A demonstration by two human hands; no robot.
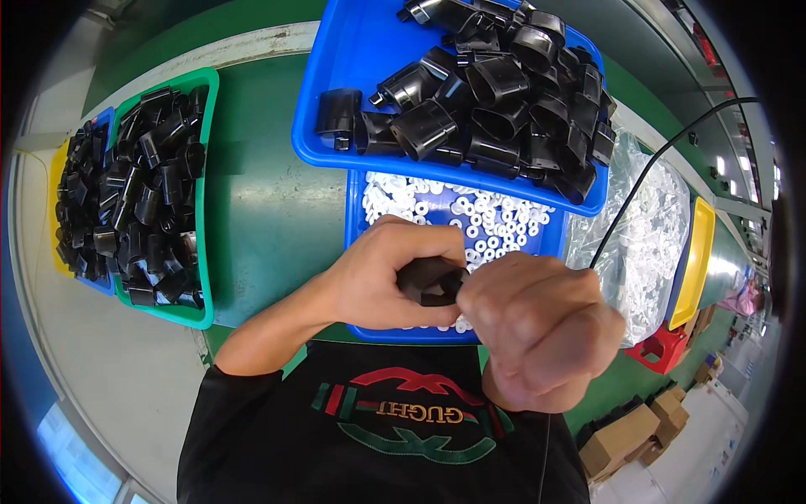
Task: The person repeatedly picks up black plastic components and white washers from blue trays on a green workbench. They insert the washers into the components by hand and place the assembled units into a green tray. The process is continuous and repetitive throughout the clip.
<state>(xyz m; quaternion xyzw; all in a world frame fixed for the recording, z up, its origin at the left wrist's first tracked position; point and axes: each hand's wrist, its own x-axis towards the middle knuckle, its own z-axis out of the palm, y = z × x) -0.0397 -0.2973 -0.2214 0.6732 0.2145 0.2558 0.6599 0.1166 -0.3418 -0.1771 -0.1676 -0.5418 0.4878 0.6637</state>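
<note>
My left hand point(378, 269) is closed around a hollow black plastic part point(424, 284), its opening turned toward me. Pressed up to the right side of that part is my right hand point(546, 328), curled in a fist. A dark bit shows at its fingertips, but what it grips is mostly hidden. Both hands are above a blue tray point(353, 227) of small white rings point(483, 223). Overlapping the far side of that tray is a larger blue tray point(336, 59), heaped with black plastic parts point(504, 92) of a similar look.
To the left, a green tray point(210, 202) and other trays hold more black parts. At right lie a clear plastic bag point(630, 235) of white pieces and a yellow tray point(693, 262). A black cable point(642, 178) runs down behind my right hand. Cardboard boxes point(621, 441) stand lower right.
</note>
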